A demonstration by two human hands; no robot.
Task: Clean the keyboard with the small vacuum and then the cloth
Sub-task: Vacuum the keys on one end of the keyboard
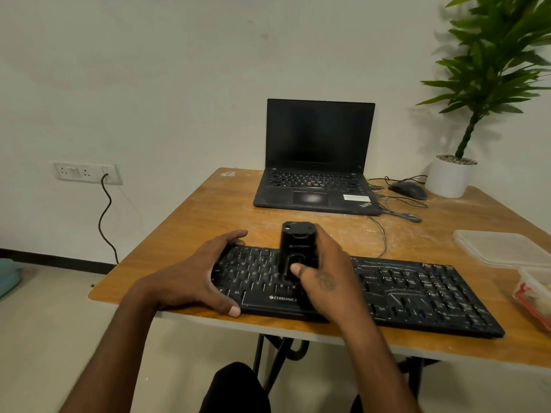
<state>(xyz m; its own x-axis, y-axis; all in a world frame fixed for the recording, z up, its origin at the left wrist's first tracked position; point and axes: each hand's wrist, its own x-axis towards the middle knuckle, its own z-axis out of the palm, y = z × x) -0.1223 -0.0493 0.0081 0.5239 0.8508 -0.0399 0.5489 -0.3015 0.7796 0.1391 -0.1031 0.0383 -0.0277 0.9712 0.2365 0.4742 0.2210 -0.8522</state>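
A black keyboard (417, 290) lies along the front edge of the wooden table (208, 210), dusted with pale specks on its right half. My left hand (196, 275) grips the keyboard's left end, thumb on the front edge and fingers over the back. My right hand (325, 275) holds a small black vacuum (298, 245) upright over the middle-left keys, thumb on its front. The vacuum's lower end is hidden behind my hand. No cloth is in view.
An open black laptop (316, 162) stands at the back, with a mouse (408, 189) and loose cables to its right. A potted plant (450, 177) sits at the back right. Plastic containers (501, 248) lie at the right edge. Pale dust covers the tabletop.
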